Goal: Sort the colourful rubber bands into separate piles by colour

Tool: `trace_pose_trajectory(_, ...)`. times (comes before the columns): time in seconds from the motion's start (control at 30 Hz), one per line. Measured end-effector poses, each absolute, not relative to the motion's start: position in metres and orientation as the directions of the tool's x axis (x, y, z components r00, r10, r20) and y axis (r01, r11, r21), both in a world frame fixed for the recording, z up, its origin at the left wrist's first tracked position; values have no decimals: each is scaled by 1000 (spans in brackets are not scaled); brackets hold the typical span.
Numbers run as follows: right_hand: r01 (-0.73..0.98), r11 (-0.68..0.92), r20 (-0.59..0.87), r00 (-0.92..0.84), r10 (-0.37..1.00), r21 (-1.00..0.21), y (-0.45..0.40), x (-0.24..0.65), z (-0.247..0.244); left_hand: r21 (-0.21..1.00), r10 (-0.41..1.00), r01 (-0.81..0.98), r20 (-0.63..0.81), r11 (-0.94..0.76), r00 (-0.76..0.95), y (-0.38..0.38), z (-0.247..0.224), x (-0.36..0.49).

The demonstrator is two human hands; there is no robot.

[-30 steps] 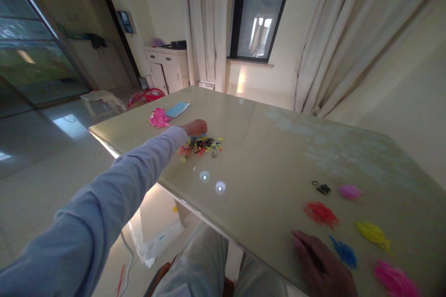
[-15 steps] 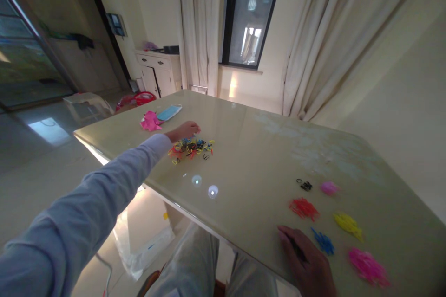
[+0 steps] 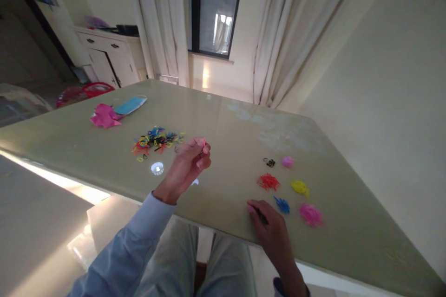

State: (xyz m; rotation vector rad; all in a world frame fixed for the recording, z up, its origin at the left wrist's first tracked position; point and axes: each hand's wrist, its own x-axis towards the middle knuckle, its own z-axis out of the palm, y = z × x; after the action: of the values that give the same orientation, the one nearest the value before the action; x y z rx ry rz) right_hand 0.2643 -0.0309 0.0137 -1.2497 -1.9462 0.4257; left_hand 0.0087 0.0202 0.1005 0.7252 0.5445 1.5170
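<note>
My left hand (image 3: 188, 163) is raised over the table, thumb and fingers pinched together; anything between the fingertips is too small to make out. Just left of it lies a mixed heap of small rubber bands (image 3: 158, 139) in blue, yellow, black and red. Near the front edge rests my right hand (image 3: 272, 229), its fingers curled and closed, their inside hidden. Beside it are single-colour piles: blue bands (image 3: 282, 205), red bands (image 3: 268, 182), yellow bands (image 3: 299, 188), bright pink bands (image 3: 311, 215), black bands (image 3: 270, 163) and a light pink clump (image 3: 287, 162).
A crumpled pink piece (image 3: 105, 116) and a blue face mask (image 3: 131, 105) lie at the table's (image 3: 223, 167) far left. Behind stand a white cabinet (image 3: 111, 51) and curtains (image 3: 162, 23). The table's front edge runs just above my legs.
My left hand has come away from the mixed heap, toward me and to the right, fingers pinched. My right hand stays closed near the front edge. The view has turned right.
</note>
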Motion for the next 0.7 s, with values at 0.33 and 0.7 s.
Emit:
trace_pose_trajectory(0.33, 621, 465, 436, -213, 874, -631, -34, 259, 17, 846, 996, -533, 60, -17, 63, 7, 102, 42)
trace_pose_trajectory(0.7, 748, 406, 398, -205, 894, -525, -41, 249, 17, 972, 957, -236, 73, -5, 280, 17, 94, 103)
